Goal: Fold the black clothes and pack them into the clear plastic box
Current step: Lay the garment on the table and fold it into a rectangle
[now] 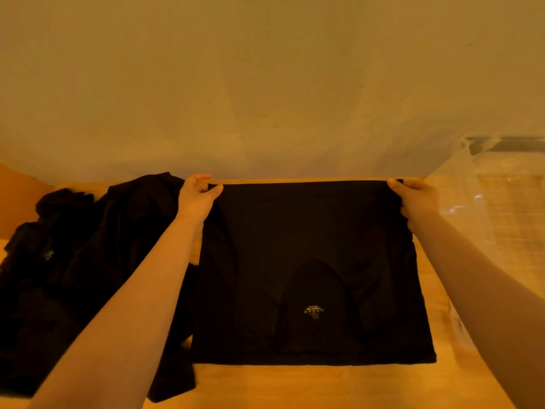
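- I see a black shirt [312,261] spread flat on the wooden table [295,385], its neck opening and a small pale printed label toward the near edge.
- My left hand [198,193] pinches the far left corner of the shirt, thumb and fingers curled round the cloth at the table's far edge.
- My right hand [417,199] grips the far right corner in the same manner, fingers closed over the hem.
- Between the two hands the far edge of the shirt runs straight and taut, just along the back edge of the table.
- To the left lies a heap of black clothes [82,261], rumpled and partly under my left forearm; it touches the left side of the shirt.
- At the right stands the clear plastic box [495,202], just beside the shirt's right edge. I cannot tell whether anything lies in it, its walls being hazy with glare.
- Behind the table rises a plain pale wall [265,84].
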{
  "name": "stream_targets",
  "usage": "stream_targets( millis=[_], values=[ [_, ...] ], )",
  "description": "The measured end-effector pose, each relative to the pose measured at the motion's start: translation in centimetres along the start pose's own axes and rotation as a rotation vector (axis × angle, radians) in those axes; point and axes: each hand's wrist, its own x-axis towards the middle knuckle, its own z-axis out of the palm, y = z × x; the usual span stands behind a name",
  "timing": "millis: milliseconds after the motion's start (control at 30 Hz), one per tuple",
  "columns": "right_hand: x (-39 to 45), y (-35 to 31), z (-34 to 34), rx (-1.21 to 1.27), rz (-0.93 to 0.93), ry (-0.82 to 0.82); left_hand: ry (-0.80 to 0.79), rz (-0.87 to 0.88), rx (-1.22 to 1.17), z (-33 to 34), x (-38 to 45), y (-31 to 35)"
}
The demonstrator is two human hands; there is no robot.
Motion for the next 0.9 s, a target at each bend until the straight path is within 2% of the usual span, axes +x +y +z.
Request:
stream_targets(
  millis=[200,333,433,567,667,800,900],
  values=[
    [0.9,-0.2,0.1,-0.253,-0.083,0.149,0.153,0.037,0.085,0.3,0.2,-0.4],
    [0.6,-0.1,-0.2,-0.359,-0.124,0.192,0.186,0.043,0.085,0.5,0.0,-0.7],
    [0.1,-0.3,0.0,-0.330,-0.151,0.166,0.176,0.040,0.079,0.5,0.0,-0.9],
    [0.1,-0.2,0.0,-0.549,-0.236,0.055,0.162,0.019,0.092,0.8,0.1,-1.3],
    [0.2,-0.3,-0.3,-0.503,-0.237,0.116,0.181,0.014,0.075,0.7,0.2,-1.2],
    [0.8,0.0,-0.9,-0.299,-0.147,0.092,0.196,-0.008,0.057,0.6,0.3,-0.8],
    [1.3,-0.5,-0.8,-0.277,-0.081,0.104,0.201,-0.053,-0.038,0.7,0.6,-0.5]
  ],
)
